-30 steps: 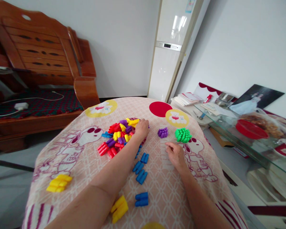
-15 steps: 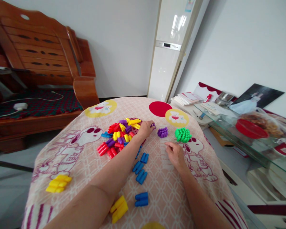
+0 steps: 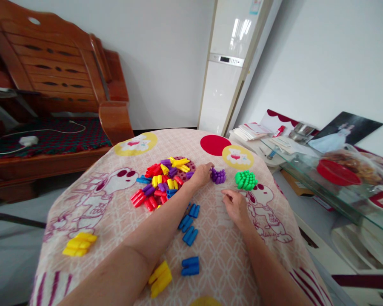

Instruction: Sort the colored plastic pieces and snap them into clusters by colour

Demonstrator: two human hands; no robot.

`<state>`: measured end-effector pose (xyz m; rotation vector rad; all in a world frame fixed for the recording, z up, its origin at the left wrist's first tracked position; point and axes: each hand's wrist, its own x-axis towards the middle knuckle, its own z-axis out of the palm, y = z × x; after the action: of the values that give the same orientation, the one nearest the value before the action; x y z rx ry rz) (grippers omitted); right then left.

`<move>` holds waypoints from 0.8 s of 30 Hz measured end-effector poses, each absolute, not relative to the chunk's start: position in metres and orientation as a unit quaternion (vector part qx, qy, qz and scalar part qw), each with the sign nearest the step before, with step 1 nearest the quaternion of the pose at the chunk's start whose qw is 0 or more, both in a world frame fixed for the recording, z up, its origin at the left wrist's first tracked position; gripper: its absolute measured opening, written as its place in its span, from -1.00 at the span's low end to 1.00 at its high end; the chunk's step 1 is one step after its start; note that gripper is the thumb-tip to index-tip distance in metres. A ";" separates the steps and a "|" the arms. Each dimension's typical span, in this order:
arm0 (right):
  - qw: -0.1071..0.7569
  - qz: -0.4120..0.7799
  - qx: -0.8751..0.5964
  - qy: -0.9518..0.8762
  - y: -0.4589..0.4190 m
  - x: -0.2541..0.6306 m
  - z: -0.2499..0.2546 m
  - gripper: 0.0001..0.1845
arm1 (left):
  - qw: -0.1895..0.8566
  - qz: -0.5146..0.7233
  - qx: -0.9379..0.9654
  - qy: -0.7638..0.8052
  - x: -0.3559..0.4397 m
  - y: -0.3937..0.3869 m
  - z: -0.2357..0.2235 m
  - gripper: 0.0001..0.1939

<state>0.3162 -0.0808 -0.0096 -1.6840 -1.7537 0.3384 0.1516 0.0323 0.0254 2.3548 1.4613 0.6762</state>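
Observation:
My left hand (image 3: 203, 173) reaches across the cartoon-print table cloth (image 3: 98, 204) and its fingertips touch the left side of a small purple cluster of pegs (image 3: 219, 175); the fingers are curled and pinch a purple piece against that cluster. Just behind that hand lies a mixed pile of red, yellow, purple and blue pegs (image 3: 161, 182). My right hand (image 3: 235, 204) rests on the cloth with fingers loosely curled and nothing visible in them, just below a green peg cluster (image 3: 245, 179).
Blue peg groups (image 3: 188, 223) lie between my forearms, another (image 3: 190, 266) nearer me. Yellow groups sit at the left edge (image 3: 79, 244) and near my left elbow (image 3: 160, 278). A glass side table (image 3: 322, 178) with clutter stands right, a wooden bench (image 3: 51, 97) left.
My left hand has moved from the mixed pile rightward with a purple piece to the purple cluster. The right hand has stayed in place.

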 end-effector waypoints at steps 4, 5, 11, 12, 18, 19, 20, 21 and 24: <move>0.337 0.124 -0.648 -0.671 -0.081 0.316 -0.009 -0.64 | 0.173 0.243 0.817 0.494 0.150 0.034 0.025 -0.64; 0.338 0.123 -0.648 -0.672 -0.082 0.315 -0.008 -0.64 | 0.178 0.244 0.817 0.490 0.149 0.034 0.024 -0.65; 0.345 0.122 -0.641 -0.675 -0.081 0.317 -0.010 -0.63 | 0.182 0.239 0.821 0.486 0.151 0.032 0.024 -0.65; 0.346 0.121 -0.640 -0.675 -0.081 0.317 -0.011 -0.63 | 0.181 0.237 0.820 0.488 0.150 0.033 0.024 -0.65; 0.347 0.124 -0.641 -0.673 -0.081 0.318 -0.010 -0.63 | 0.091 0.276 0.765 0.574 0.116 0.043 0.043 -0.62; 0.348 0.125 -0.641 -0.673 -0.081 0.318 -0.010 -0.63 | 0.071 0.273 0.746 0.603 0.105 0.045 0.047 -0.61; 0.349 0.124 -0.640 -0.673 -0.081 0.317 -0.009 -0.63 | 0.052 0.266 0.724 0.634 0.093 0.046 0.051 -0.60; 0.351 0.123 -0.640 -0.673 -0.081 0.317 -0.009 -0.63 | 0.041 0.248 0.704 0.665 0.080 0.047 0.054 -0.60; 0.355 0.121 -0.642 -0.669 -0.081 0.316 -0.010 -0.63 | 0.041 0.182 0.664 0.725 0.046 0.048 0.056 -0.61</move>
<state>0.3162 -0.0814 -0.0095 -1.6581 -1.7298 0.3121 0.0460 0.0475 0.0564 2.0314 2.2184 0.5566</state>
